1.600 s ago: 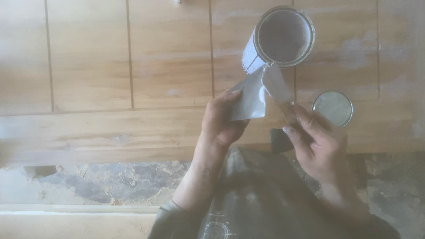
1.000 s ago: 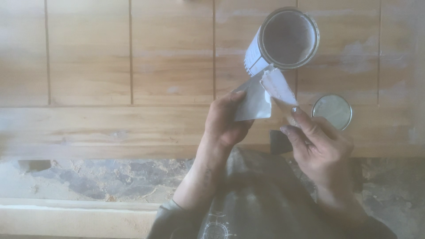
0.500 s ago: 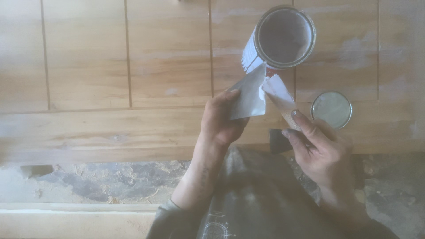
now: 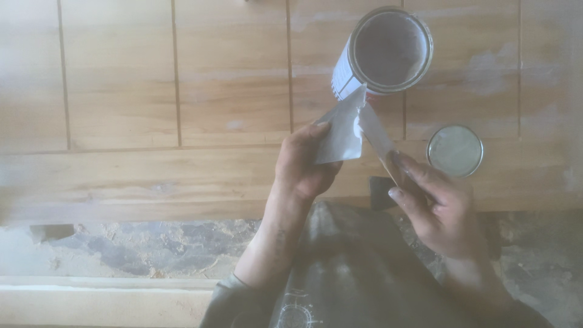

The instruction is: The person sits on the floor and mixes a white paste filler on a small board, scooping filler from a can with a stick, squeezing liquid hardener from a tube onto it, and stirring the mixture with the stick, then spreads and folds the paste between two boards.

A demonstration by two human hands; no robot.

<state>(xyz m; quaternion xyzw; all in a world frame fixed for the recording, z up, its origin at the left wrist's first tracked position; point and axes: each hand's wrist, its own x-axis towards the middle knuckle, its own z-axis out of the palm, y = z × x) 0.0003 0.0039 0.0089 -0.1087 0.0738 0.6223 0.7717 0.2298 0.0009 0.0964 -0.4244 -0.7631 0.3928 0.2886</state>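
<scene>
My left hand (image 4: 303, 164) holds a flat pale metal scraper blade (image 4: 342, 130) by its lower corner, above a wooden panel. My right hand (image 4: 434, 203) grips a putty knife (image 4: 378, 136) by its handle, with the blade tip laid against the top edge of the other blade. Both blades meet just below an open round tin (image 4: 388, 51) with a dark inside, which stands on the wood. The tin's round lid (image 4: 455, 150) lies flat to the right of my right hand.
The wooden panel (image 4: 152, 103) of joined boards fills the upper view. Below its front edge is a rough stone floor (image 4: 152, 249) with sawdust and a pale plank (image 4: 91, 297) at the bottom left. My dark clothing (image 4: 358, 273) fills the lower middle.
The two blades have shifted slightly against each other, the left one tilting a little. Hands, tin and lid stay in the same place.
</scene>
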